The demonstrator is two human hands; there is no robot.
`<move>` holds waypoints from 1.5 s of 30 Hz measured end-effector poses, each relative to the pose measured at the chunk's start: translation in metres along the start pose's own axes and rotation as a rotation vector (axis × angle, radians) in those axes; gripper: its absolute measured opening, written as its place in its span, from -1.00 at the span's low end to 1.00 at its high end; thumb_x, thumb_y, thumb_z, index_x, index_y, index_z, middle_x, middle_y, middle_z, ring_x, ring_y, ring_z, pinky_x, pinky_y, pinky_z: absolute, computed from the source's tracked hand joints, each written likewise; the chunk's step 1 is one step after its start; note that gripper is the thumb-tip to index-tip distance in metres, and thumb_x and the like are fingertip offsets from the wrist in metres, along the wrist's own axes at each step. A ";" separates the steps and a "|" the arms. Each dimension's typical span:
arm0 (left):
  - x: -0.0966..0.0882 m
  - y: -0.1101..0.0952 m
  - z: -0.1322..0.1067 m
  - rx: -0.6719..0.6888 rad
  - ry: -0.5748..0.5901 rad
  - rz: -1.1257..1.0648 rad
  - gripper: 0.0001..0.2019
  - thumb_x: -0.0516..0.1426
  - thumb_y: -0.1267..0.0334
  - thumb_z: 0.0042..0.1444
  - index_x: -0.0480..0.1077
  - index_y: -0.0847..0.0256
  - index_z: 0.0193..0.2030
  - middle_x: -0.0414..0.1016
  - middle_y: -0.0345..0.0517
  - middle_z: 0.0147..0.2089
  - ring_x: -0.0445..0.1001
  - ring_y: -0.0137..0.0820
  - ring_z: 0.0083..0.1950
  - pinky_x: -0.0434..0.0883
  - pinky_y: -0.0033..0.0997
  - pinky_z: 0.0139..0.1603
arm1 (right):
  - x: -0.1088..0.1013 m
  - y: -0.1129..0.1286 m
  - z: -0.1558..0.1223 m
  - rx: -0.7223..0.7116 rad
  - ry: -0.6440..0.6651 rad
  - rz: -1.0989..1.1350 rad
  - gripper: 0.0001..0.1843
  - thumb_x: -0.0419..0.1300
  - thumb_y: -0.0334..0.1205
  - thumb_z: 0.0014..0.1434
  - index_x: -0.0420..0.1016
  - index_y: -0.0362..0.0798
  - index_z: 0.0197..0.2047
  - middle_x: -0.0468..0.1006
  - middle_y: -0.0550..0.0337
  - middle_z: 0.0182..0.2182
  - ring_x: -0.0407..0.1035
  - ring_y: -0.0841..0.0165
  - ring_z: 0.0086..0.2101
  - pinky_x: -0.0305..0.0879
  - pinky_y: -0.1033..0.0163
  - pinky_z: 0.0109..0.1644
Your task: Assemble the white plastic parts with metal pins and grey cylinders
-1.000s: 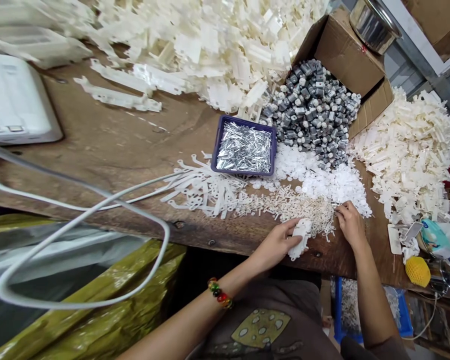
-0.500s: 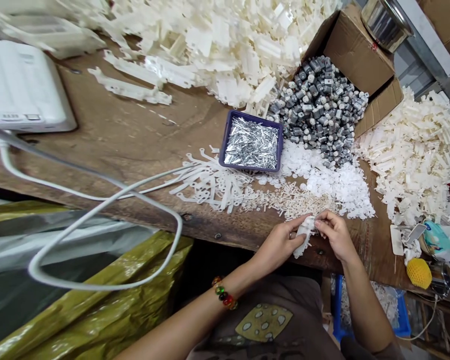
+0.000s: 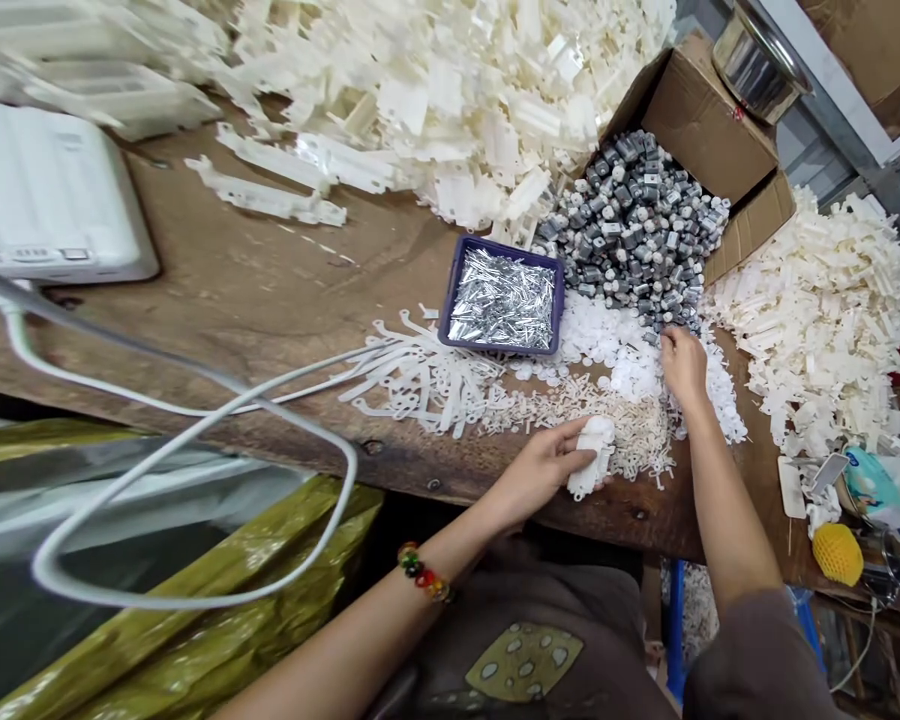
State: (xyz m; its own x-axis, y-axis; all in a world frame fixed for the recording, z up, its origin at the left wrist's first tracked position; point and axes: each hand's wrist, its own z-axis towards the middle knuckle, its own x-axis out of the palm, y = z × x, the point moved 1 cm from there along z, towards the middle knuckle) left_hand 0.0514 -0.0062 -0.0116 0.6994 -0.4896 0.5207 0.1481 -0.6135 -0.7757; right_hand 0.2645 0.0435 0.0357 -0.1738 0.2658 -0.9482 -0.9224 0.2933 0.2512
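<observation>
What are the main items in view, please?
Open cardboard box: one, brown, upper right
Blocky parts: many, grey, at box opening
Rectangular plastic tray: one, purple, centre
Metal pins: many, silver, in tray
Round plastic discs: many, white, below blocky parts
Moulded plastic heaps: two, cream, top and right
Tiny plastic pieces: many, cream, below discs
Plastic casing: one, white, lower centre
Boxy device: one, white, left
Left hand: one, holding casing
Right hand: one, near blocky parts

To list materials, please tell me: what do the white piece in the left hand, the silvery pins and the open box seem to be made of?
White piece in the left hand: probably plastic, smooth and opaque, with moulded-looking edges.
Pins: likely metal, shiny; they glint silver.
Box: apparently cardboard, matte brown, with stiff folded flaps.
</observation>
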 end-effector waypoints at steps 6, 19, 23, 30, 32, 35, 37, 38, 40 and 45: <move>-0.005 -0.015 0.003 0.058 -0.012 -0.088 -0.40 0.20 0.33 -0.13 0.27 0.28 0.14 0.55 -0.10 -0.30 0.50 -0.38 -0.40 0.36 -0.44 -0.35 | 0.013 -0.003 0.045 -0.072 0.189 -0.310 -0.81 0.08 -0.40 0.07 0.45 -0.16 -0.24 0.49 -0.07 -0.18 0.32 0.21 -0.11 0.20 0.24 -0.08; 0.000 -0.008 0.019 0.336 -0.252 -0.048 -0.39 0.19 0.26 -0.14 0.24 0.39 0.11 0.52 0.04 -0.12 0.47 -0.32 -0.19 0.36 -0.39 -0.14 | 0.010 0.062 -0.106 -0.216 -0.086 0.614 -0.85 0.05 -0.30 0.18 0.44 0.00 -0.26 0.39 0.10 -0.26 0.32 0.33 -0.18 0.28 0.18 -0.05; 0.007 -0.010 0.009 0.403 -0.337 0.071 -0.46 0.15 0.21 -0.07 0.26 0.33 0.09 0.48 0.03 -0.01 0.44 -0.26 -0.05 0.32 -0.31 0.03 | 0.027 0.067 -0.124 -0.174 -0.246 0.560 -0.85 0.02 -0.27 0.22 0.41 -0.03 -0.21 0.43 0.04 -0.27 0.34 0.30 -0.17 0.30 0.15 -0.04; 0.013 0.001 0.007 0.295 -0.280 0.077 -0.35 0.19 0.08 -0.09 0.22 0.33 0.14 0.51 0.05 -0.09 0.46 -0.22 -0.07 0.37 -0.28 -0.03 | 0.039 0.058 -0.146 -0.092 -0.262 0.585 -0.82 0.00 -0.22 0.23 0.42 0.00 -0.23 0.48 -0.01 -0.21 0.36 0.27 -0.11 0.30 0.08 0.01; 0.016 0.002 0.008 0.285 -0.263 0.072 -0.34 0.21 0.09 -0.12 0.22 0.31 0.14 0.52 0.03 -0.10 0.46 -0.23 -0.08 0.38 -0.28 -0.04 | 0.037 0.056 -0.153 -0.031 -0.262 0.615 -0.83 0.02 -0.20 0.22 0.43 0.01 -0.25 0.49 0.00 -0.22 0.37 0.27 -0.12 0.30 0.06 0.00; 0.017 -0.003 0.007 0.223 -0.230 0.021 -0.39 0.24 0.16 -0.17 0.28 0.30 0.08 0.55 -0.03 -0.19 0.49 -0.26 -0.18 0.42 -0.32 -0.13 | 0.023 0.038 -0.149 -0.076 -0.215 0.654 -0.84 0.07 -0.19 0.18 0.45 0.01 -0.28 0.52 0.04 -0.23 0.39 0.28 -0.14 0.29 0.10 -0.02; 0.015 -0.009 0.006 0.128 -0.176 -0.044 -0.48 0.26 0.22 -0.19 0.35 0.27 -0.01 0.56 -0.07 -0.27 0.51 -0.30 -0.27 0.44 -0.36 -0.22 | 0.004 0.003 -0.129 -0.013 -0.268 0.621 -0.80 0.03 -0.15 0.18 0.44 -0.02 -0.33 0.53 0.08 -0.29 0.40 0.29 -0.19 0.29 0.15 -0.08; 0.014 -0.013 0.005 0.080 -0.151 -0.072 -0.53 0.26 0.24 -0.19 0.37 0.25 -0.06 0.56 -0.08 -0.28 0.51 -0.32 -0.31 0.44 -0.39 -0.25 | -0.009 -0.022 -0.115 0.125 -0.382 0.553 -0.76 -0.01 -0.13 0.19 0.41 -0.04 -0.35 0.52 0.08 -0.32 0.40 0.30 -0.23 0.29 0.17 -0.12; 0.013 -0.017 0.004 0.007 -0.121 -0.095 -0.61 0.28 0.24 -0.20 0.39 0.24 -0.17 0.56 -0.09 -0.28 0.51 -0.37 -0.37 0.44 -0.44 -0.33 | -0.037 -0.077 -0.080 0.393 -0.576 0.395 -0.75 -0.03 -0.10 0.18 0.35 -0.08 -0.36 0.48 0.03 -0.33 0.36 0.28 -0.24 0.25 0.17 -0.16; 0.018 -0.014 0.000 -0.067 -0.060 -0.005 -0.58 0.32 0.22 -0.24 0.37 0.26 -0.19 0.53 -0.17 -0.38 0.48 -0.41 -0.50 0.38 -0.48 -0.46 | -0.076 -0.172 -0.007 0.490 -0.514 0.323 -0.74 0.22 -0.17 -0.03 0.20 0.02 -0.60 0.36 0.18 -0.57 0.33 0.29 -0.37 0.13 0.23 -0.35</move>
State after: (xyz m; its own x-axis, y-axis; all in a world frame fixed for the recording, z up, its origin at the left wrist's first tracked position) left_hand 0.0620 -0.0060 0.0085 0.7400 -0.4498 0.5001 0.1055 -0.6567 -0.7467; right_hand 0.4339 -0.0340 0.0630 -0.1155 0.7643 -0.6344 -0.5749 0.4694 0.6702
